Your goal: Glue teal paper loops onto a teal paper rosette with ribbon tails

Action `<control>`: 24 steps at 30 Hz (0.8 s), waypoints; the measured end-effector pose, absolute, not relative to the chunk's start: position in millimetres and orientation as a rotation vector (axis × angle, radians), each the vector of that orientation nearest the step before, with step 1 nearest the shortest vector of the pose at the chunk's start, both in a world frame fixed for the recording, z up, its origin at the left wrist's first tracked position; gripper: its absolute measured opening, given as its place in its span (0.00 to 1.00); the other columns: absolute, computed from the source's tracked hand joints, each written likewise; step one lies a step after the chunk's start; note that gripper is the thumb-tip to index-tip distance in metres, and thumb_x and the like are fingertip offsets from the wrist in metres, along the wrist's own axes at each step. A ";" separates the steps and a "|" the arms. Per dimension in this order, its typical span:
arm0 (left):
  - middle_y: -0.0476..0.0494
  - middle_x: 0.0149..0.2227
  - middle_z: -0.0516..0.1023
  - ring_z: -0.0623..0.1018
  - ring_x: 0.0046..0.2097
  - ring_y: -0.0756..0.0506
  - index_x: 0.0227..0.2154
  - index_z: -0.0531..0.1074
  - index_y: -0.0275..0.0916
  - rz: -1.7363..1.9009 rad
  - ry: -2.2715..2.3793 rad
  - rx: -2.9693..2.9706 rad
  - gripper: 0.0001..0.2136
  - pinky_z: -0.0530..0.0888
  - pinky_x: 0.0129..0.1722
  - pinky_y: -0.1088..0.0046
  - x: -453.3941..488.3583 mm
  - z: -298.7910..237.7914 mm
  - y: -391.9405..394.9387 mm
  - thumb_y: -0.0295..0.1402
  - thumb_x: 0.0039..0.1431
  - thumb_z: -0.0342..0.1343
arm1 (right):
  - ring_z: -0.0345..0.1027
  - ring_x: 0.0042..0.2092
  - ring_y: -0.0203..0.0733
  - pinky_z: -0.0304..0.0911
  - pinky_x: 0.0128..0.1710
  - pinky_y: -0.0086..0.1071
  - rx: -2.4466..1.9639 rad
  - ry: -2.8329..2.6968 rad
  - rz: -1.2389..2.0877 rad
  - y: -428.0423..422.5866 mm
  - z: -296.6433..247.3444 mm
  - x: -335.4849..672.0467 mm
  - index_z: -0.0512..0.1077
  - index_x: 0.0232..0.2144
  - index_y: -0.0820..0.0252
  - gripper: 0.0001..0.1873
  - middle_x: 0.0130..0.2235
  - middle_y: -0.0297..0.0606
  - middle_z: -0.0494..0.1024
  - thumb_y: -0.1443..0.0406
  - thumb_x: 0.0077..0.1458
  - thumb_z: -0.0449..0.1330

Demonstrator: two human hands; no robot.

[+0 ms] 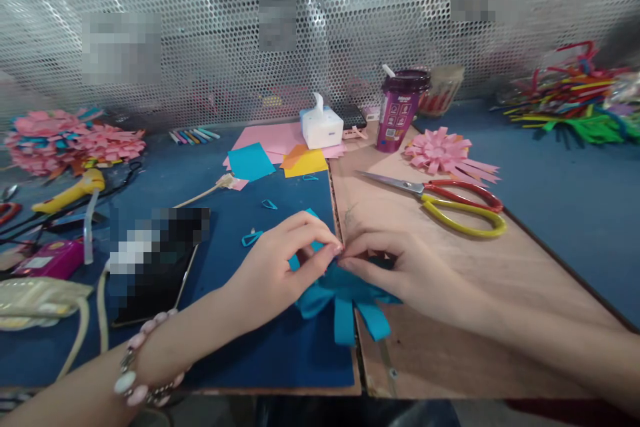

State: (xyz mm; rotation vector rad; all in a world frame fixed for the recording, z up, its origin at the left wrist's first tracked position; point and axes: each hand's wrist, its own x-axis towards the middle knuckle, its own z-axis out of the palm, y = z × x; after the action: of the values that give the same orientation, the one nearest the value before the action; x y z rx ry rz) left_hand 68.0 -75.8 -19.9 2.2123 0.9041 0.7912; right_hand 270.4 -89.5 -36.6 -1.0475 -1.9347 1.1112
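My left hand (283, 263) and my right hand (400, 270) meet at the middle of the table, fingertips pinched together on a blue paper piece (345, 303) cut into strips that fan out below my fingers. The paper lies across the seam between a dark blue mat (280, 360) and a brown board (450, 340). A beaded bracelet (135, 370) is on my left wrist.
Red and yellow scissors (450, 203) and a pink paper flower (443, 155) lie on the board. A purple cup (400, 110), white tissue box (321, 125), coloured paper sheets (280, 157), phone (150, 273), glue gun (73, 192) and pink flower pile (70, 140) surround the mat.
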 end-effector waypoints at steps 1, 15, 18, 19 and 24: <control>0.47 0.40 0.71 0.74 0.33 0.54 0.36 0.73 0.38 0.767 0.902 2.214 0.08 0.73 0.34 0.79 68.4 -20.7 -75.4 0.30 0.64 0.48 | 0.65 0.36 0.36 0.61 0.35 0.31 -1.071 -1.930 1.094 -89.7 -37.0 270.8 0.75 0.31 0.59 0.10 0.34 0.35 0.72 0.60 0.58 0.57; 0.43 0.44 0.72 0.73 0.34 0.51 0.31 0.77 0.38 0.589 0.940 1.946 0.11 0.73 0.31 0.75 68.2 -15.6 -71.9 0.37 0.61 0.52 | 0.67 0.41 0.38 0.66 0.40 0.33 -0.880 -1.988 0.604 -92.7 -42.2 273.2 0.74 0.36 0.58 0.07 0.38 0.39 0.73 0.67 0.59 0.56; 0.43 0.44 0.73 0.73 0.32 0.51 0.30 0.77 0.38 0.600 0.905 1.758 0.10 0.73 0.28 0.76 68.8 -16.5 -69.2 0.36 0.60 0.54 | 0.68 0.41 0.38 0.66 0.40 0.34 -0.798 -2.020 0.349 -91.7 -42.9 272.9 0.75 0.38 0.58 0.08 0.39 0.40 0.74 0.69 0.59 0.56; 0.43 0.44 0.73 0.73 0.32 0.51 0.30 0.78 0.38 0.613 0.913 1.721 0.10 0.73 0.28 0.76 69.3 -17.2 -68.9 0.36 0.59 0.54 | 0.68 0.40 0.38 0.66 0.40 0.34 -0.785 -2.037 0.282 -91.6 -42.6 272.7 0.75 0.37 0.58 0.08 0.39 0.40 0.75 0.69 0.59 0.56; 0.44 0.42 0.74 0.74 0.37 0.49 0.29 0.78 0.38 0.687 0.974 1.745 0.08 0.73 0.33 0.75 73.2 -19.9 -73.0 0.34 0.57 0.56 | 0.66 0.40 0.40 0.65 0.39 0.36 -0.867 -2.133 0.091 -93.7 -39.2 271.7 0.76 0.38 0.59 0.09 0.39 0.40 0.77 0.68 0.60 0.55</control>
State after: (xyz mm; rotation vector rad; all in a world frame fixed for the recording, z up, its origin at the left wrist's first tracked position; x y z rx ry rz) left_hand 73.2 -73.0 -19.9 1.7455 0.9742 0.6867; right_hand 271.7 -93.7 -39.2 -0.8668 -2.1328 0.0914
